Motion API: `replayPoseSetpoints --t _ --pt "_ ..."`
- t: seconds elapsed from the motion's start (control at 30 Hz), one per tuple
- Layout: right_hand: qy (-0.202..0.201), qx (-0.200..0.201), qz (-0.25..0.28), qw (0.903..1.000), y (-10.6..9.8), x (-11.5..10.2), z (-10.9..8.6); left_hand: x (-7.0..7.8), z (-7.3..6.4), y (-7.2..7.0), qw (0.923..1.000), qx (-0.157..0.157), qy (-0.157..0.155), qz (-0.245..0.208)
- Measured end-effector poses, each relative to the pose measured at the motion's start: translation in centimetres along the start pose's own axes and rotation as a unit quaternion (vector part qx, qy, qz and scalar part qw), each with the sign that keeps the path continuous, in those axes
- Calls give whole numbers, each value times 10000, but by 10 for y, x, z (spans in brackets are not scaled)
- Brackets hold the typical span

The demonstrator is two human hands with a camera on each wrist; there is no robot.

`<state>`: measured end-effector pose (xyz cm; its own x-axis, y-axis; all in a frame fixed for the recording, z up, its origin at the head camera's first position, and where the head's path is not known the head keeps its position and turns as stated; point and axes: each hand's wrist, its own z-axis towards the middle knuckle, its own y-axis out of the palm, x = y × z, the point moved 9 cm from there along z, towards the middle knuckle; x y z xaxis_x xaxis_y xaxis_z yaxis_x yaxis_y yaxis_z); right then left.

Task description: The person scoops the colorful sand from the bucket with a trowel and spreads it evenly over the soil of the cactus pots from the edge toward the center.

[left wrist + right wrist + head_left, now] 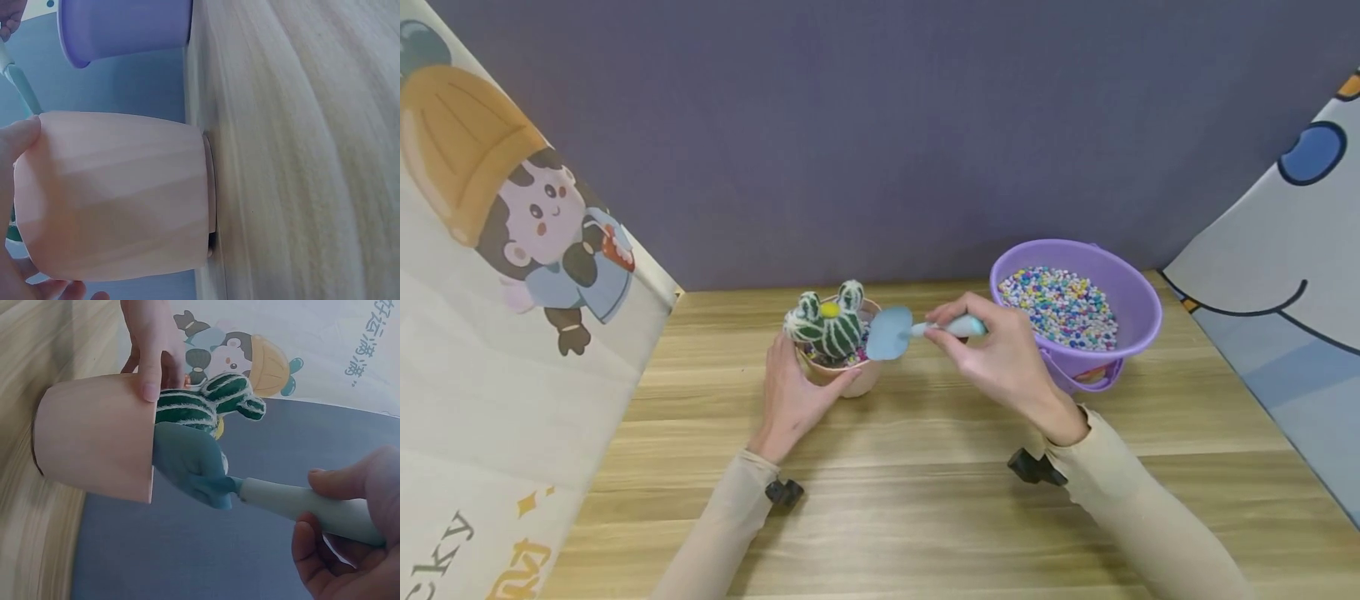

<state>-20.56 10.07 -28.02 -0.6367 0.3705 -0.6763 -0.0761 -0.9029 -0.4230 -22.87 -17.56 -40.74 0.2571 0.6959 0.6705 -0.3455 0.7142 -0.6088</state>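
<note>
A light pink flower pot stands on the table with a green, white-striped cactus in it and coloured pebbles around the base. My left hand grips the pot's rim from the left, thumb across the front. In my right hand is the handle of a small blue toy shovel, pinched between thumb and fingers. The shovel's blade is tilted at the pot's right rim, beside the cactus; its tip reaches the rim in the right wrist view. Whether pebbles lie on the blade cannot be seen.
A purple bucket with many coloured pebbles stands to the right, behind my right hand. The wooden table ends at a dark blue-grey back panel. Printed cartoon panels rise at both sides.
</note>
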Motion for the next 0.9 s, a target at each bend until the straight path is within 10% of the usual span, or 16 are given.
replayPoseSetpoints --t 0.33,0.6,0.9 --pt "591 466 528 9958 -20 20 -3 10 -7 -23 9842 1210 845 -982" --pt "785 722 700 9918 -40 28 -3 25 -15 -55 9247 2697 1524 -2211" --pt "933 1032 1019 9850 -63 37 -6 61 -27 -76 8603 3300 2492 -2981"
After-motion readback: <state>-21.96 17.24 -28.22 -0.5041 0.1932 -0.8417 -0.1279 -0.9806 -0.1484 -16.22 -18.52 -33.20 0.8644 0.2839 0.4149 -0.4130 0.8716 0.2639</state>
